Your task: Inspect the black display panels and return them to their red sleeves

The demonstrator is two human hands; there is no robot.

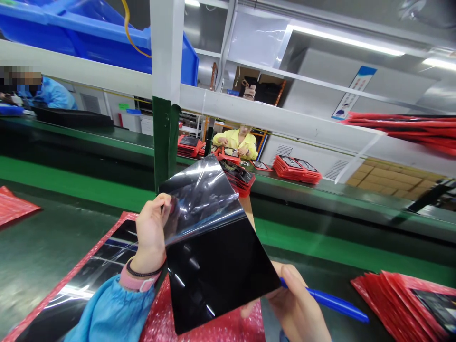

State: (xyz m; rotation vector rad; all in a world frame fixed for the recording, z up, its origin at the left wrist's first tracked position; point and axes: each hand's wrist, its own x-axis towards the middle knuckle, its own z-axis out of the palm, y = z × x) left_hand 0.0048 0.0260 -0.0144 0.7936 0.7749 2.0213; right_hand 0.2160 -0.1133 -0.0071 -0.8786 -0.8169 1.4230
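Glossy black, that panel point(221, 280) is up in both hands, tilted above the near side of the desk point(81, 216), and its lower part gleams bare! Left hand point(151, 230), and it's a tight pinch: thumb and fingers on the left edge of a clear film point(204, 197), which stands bent away across the panel's upper part. Over to the right hand point(297, 301), closed on the panel's lower right corner, thumb on top, with a blue pen point(338, 305) jutting out from it toward the desk's right end.

Below the panel, a red bubble sleeve point(245, 325) lies toward the desk's near edge. Left of it, beside the blue cuff, a second dark sheet point(107, 259) rests on red wrap, shiny with reflections. Far left, near the green strip point(96, 183) along the desk's far edge, sits another red packet point(16, 206); toward the near right corner, a fanned stack of red sleeves point(395, 304). Across the way, a person in yellow point(231, 137) works at the far bench, more red stacks point(295, 170) on either side.
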